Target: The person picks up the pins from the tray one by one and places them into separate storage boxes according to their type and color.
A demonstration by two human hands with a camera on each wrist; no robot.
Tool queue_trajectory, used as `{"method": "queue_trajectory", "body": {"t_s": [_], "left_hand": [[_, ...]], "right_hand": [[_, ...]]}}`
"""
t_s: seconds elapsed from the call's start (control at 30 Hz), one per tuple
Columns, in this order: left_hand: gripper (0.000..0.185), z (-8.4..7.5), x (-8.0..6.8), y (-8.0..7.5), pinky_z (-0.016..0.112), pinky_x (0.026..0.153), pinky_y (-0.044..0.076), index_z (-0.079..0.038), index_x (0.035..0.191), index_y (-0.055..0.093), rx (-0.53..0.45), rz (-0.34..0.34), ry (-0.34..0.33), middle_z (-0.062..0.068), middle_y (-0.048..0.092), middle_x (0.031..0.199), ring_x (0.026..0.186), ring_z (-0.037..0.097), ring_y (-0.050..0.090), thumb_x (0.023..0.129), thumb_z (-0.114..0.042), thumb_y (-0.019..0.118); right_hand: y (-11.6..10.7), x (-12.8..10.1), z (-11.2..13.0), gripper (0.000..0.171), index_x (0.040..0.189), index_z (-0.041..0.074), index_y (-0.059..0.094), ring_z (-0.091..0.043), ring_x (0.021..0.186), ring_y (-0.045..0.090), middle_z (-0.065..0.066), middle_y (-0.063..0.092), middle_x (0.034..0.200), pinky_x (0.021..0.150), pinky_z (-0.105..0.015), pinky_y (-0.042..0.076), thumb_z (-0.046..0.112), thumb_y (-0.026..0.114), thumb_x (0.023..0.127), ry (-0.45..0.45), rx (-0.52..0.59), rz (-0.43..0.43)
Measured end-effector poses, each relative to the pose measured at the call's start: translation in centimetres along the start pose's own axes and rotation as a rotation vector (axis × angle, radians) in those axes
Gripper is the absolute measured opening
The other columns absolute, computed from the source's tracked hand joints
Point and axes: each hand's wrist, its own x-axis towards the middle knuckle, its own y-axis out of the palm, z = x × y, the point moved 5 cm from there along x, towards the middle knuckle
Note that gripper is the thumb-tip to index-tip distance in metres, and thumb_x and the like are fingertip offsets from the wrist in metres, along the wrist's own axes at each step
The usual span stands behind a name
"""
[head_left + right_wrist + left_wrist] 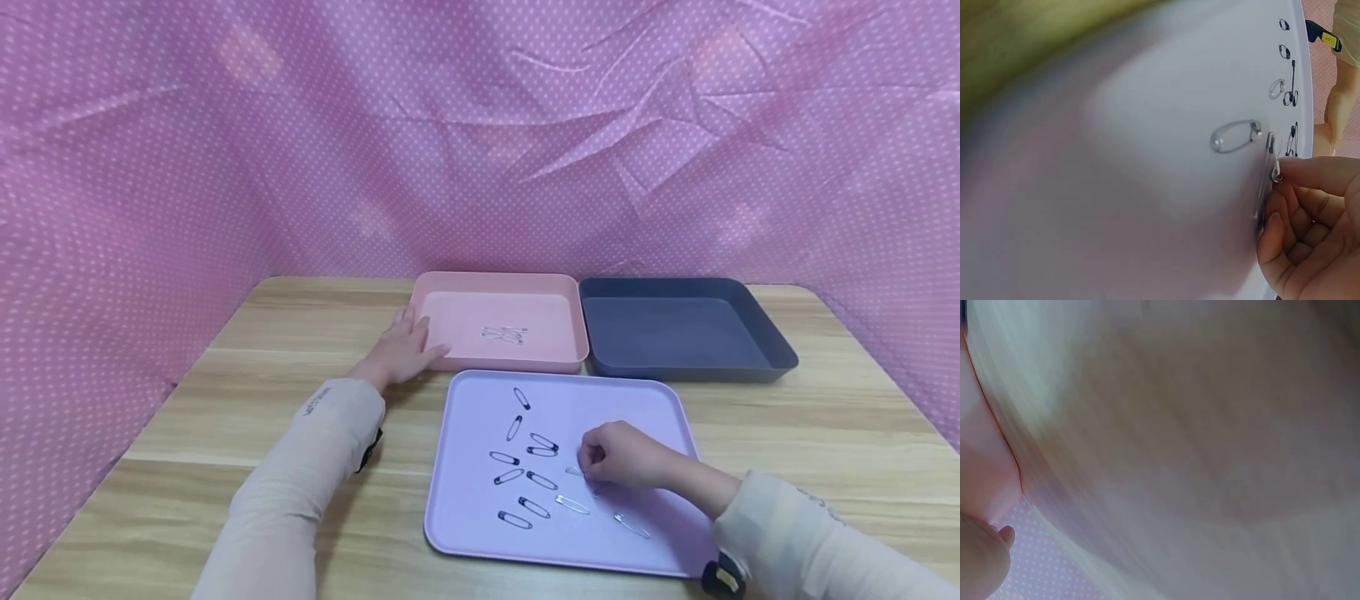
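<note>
Right hand [626,454]: fingertips pinch a silver safety pin [1267,181] lying on the lilac tray [480,533] | left hand [401,350]: fingers relaxed, resting flat against the pink tray [498,282] edge

**Three trays on worktop, pins in two**

Near tray [465,508] sits centre-right on the worktop [187,467]; loose safety pins [525,475] are scattered in its middle. Two trays lie side by side just behind it: far-left tray [450,287] with a small pin cluster [504,335] inside, far-right tray [757,321] touching its right edge. Left hand [401,350] rests on worktop against far-left tray's left wall. Right hand [622,454] is over near tray, fingers on a pin [1266,181], another pin [1235,135] just beside. Cloth backdrop [480,125] behind and at both sides.
</note>
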Motion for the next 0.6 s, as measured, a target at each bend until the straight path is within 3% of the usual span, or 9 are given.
{"method": "queue_trajectory", "body": {"t_s": [0.2,0.6], "left_hand": [[0.076,-0.1,-0.1,-0.1,0.045,0.102,0.006,0.000,0.137,0.015,-0.011,0.004,-0.007,0.020,-0.007,0.141,0.128,0.031,-0.008,0.086,-0.054,0.032],[0.076,-0.1,-0.2,-0.1,0.046,0.102,0.006,0.000,0.136,0.015,-0.013,-0.007,-0.002,0.020,-0.008,0.140,0.127,0.032,-0.009,0.086,-0.055,0.031]], "right_hand": [[-0.5,0.2,-0.1,0.015,0.063,0.013,0.056,-0.005,0.058,0.044,0.010,0.049,0.058,0.053,-0.021,0.039,0.000,0.060,0.069,-0.041,0.011,-0.032],[-2.2,1.8,0.4,0.008,0.070,0.007,0.056,-0.010,0.062,0.047,0.003,0.053,0.065,0.056,-0.022,0.042,0.000,0.058,0.074,-0.023,0.145,-0.096]]}}
